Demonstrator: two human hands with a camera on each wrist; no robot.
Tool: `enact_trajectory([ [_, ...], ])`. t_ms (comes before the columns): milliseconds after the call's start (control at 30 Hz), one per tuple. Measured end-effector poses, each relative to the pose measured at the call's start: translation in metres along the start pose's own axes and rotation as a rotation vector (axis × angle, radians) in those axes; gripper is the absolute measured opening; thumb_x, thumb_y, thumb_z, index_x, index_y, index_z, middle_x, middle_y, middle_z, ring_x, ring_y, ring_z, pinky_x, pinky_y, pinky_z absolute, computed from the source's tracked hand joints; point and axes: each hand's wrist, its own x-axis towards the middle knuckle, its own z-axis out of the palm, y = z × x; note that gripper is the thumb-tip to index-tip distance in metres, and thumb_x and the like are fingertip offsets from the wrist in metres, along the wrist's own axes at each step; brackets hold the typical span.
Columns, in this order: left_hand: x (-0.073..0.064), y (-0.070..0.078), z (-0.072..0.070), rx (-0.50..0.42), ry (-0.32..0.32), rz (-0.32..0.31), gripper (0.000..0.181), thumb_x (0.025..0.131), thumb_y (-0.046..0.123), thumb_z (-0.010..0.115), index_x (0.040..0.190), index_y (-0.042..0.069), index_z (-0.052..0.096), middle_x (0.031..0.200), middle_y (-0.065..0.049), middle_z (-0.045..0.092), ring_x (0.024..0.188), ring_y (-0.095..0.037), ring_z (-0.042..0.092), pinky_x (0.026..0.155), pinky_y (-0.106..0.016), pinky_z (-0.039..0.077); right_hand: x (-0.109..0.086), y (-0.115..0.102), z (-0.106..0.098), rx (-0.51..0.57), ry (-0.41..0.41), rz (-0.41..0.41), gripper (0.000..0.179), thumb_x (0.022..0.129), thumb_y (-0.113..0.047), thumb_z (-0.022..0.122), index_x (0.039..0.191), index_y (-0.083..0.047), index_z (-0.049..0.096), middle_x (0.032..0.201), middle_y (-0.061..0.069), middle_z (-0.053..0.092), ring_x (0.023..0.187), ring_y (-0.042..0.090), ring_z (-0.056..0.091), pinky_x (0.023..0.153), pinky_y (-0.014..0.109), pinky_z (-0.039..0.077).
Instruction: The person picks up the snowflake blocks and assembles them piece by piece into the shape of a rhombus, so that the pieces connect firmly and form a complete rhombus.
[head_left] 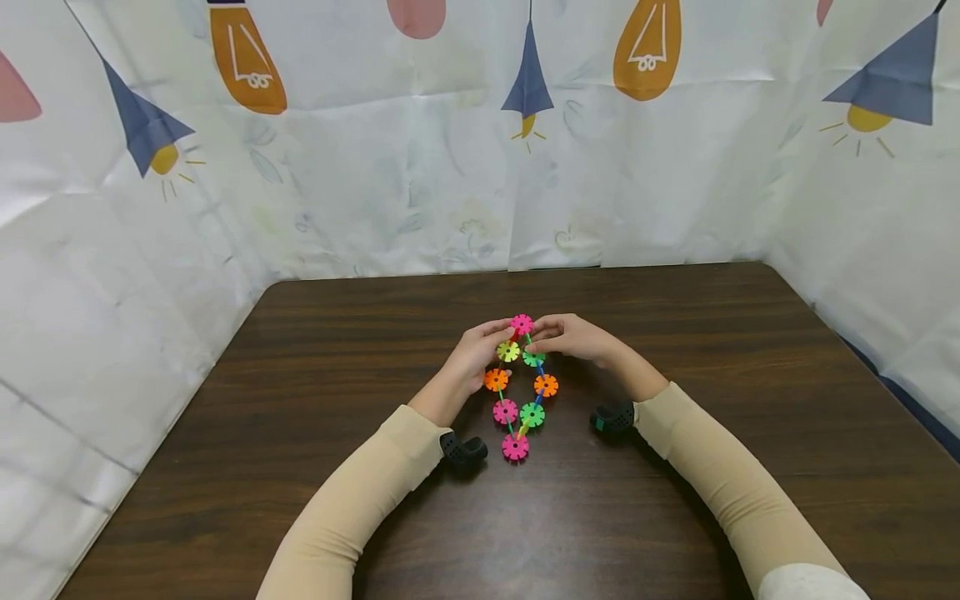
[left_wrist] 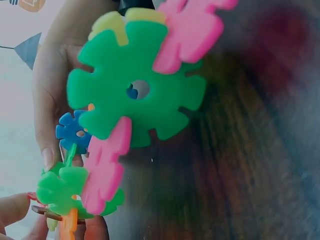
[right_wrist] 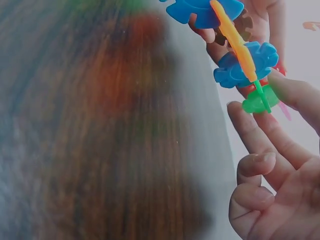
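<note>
Several notched plastic snowflake discs in pink, green, orange, blue and yellow are slotted together into a tall loop, its lowest pink disc (head_left: 515,447) hanging toward the person. At the upper left of the loop, my left hand (head_left: 474,354) holds it, thumb and fingers near the yellow disc (head_left: 508,351). My right hand (head_left: 573,337) pinches the upper right side, by a green disc (head_left: 534,358) just under the top pink disc (head_left: 522,324). In the right wrist view, thumb and forefinger meet at a small green disc (right_wrist: 260,99), below a blue disc (right_wrist: 245,65); the other fingers curl loosely.
Both hands are above a dark brown wooden table (head_left: 360,333). Black wrist straps (head_left: 463,451) sit under the beige sleeves (head_left: 375,483). A white curtain (head_left: 420,192) printed with lamps and bulbs hangs behind and at the sides.
</note>
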Motion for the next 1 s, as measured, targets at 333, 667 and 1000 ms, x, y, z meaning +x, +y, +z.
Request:
enact_trajectory([
  [333, 0.0028, 0.0022, -0.0030, 0.193, -0.045, 0.115, 0.044, 0.108, 0.019, 0.056, 0.151, 0.014, 0.052, 0.141, -0.016, 0.053, 0.133, -0.034, 0.049, 0.100, -0.047, 0.050, 0.0014, -0.0042, 0.0038, -0.044, 0.012, 0.035, 0.056, 0.102, -0.027, 0.066, 0.146, 0.005, 0.051, 0.142, 0.020, 0.058, 0.135, 0.035, 0.050, 0.113, 0.056, 0.036],
  [667, 0.0061, 0.0079, -0.0067, 0.394, -0.106, 0.155, 0.050, 0.110, 0.019, 0.051, 0.158, 0.015, 0.041, 0.150, -0.022, 0.046, 0.137, -0.039, 0.045, 0.111, -0.056, 0.038, 0.0032, -0.0055, 0.0073, -0.049, 0.052, 0.048, 0.052, 0.103, -0.029, 0.064, 0.144, 0.003, 0.055, 0.147, 0.020, 0.054, 0.136, 0.036, 0.048, 0.111, 0.056, 0.038],
  [1000, 0.0050, 0.0061, -0.0057, 0.473, -0.105, 0.184, 0.050, 0.109, 0.017, 0.052, 0.158, 0.013, 0.041, 0.140, -0.019, 0.054, 0.119, -0.031, 0.054, 0.103, -0.042, 0.048, 0.0039, -0.0021, 0.0094, -0.010, 0.031, 0.072, 0.049, 0.106, -0.024, 0.060, 0.145, 0.004, 0.053, 0.147, 0.021, 0.054, 0.130, 0.034, 0.052, 0.107, 0.051, 0.043],
])
